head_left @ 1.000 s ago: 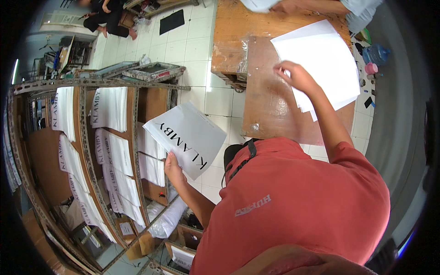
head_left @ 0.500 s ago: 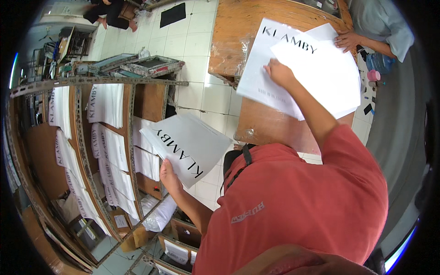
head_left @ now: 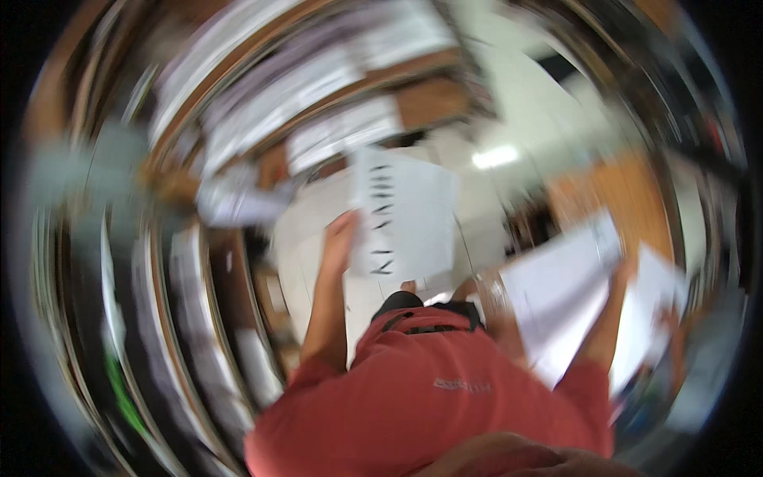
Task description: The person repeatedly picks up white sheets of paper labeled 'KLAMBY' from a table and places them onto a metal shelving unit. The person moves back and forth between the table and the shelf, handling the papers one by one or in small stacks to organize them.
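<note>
My left hand [head_left: 342, 235] is closed on the near-left edge of a thin bundle of flat white bags [head_left: 413, 215] with black lettering, held up in front of my body above the tiled floor. At the right, my right hand [head_left: 625, 270] is at the edge of large white printed sheets [head_left: 548, 286] by the table. Motion blur smears its fingers, so their grip is unclear. Another person's hand [head_left: 670, 319] is near a further white sheet [head_left: 648, 306], just right of mine.
Shelves [head_left: 433, 102] with stacks of white printed bags [head_left: 342, 131] stretch across the far left. More shelving [head_left: 211, 318] stands close on my left. The wooden table [head_left: 624, 191] is at the right. A white plastic bundle [head_left: 238, 195] lies by the shelves.
My view has swung left, so the shelves fill more of it and the table sits farther right. The left hand keeps its bags, now turned more upright. Everything is more blurred.
</note>
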Available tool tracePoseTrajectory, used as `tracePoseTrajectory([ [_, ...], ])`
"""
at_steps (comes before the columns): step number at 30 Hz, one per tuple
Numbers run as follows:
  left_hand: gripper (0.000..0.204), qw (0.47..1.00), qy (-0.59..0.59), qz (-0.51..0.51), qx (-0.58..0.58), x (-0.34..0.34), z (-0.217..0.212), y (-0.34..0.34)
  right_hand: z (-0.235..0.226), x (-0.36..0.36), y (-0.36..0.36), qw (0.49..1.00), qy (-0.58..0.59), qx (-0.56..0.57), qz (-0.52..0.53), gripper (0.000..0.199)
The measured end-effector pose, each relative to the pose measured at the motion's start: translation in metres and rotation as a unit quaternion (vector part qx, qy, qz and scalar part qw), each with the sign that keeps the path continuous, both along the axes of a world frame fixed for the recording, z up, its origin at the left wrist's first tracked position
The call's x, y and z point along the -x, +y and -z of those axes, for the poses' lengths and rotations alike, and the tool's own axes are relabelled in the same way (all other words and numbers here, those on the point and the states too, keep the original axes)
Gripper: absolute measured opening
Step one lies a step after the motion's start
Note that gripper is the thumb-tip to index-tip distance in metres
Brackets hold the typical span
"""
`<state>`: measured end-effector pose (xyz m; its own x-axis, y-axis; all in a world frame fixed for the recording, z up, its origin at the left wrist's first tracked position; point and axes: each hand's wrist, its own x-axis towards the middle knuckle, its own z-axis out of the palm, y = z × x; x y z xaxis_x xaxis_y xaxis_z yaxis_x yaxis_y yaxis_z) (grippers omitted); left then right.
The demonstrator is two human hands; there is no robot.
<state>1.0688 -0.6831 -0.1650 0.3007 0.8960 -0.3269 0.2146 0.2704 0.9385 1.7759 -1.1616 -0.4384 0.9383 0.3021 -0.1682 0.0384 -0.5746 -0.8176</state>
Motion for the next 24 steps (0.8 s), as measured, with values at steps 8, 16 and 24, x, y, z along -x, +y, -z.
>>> tracePoseTrajectory([
  [8, 0.025, 0.969, -0.135, -0.205, 0.022, 0.059, 0.049, -0.061, -0.049, 0.064, 0.049, 0.907, -0.304, 0.226, -0.187, 0.027],
  [16, 0.033, 0.914, -0.211, -0.342, 0.048, 0.249, 0.042, -0.140, -0.201, 0.382, 0.210, 0.862, -0.224, 0.165, -0.424, 0.021],
  [24, 0.034, 0.817, -0.283, -0.502, -0.030, 0.460, 0.015, -0.269, -0.206, 0.619, 0.336, 0.783, -0.208, -0.047, -0.584, 0.019],
])
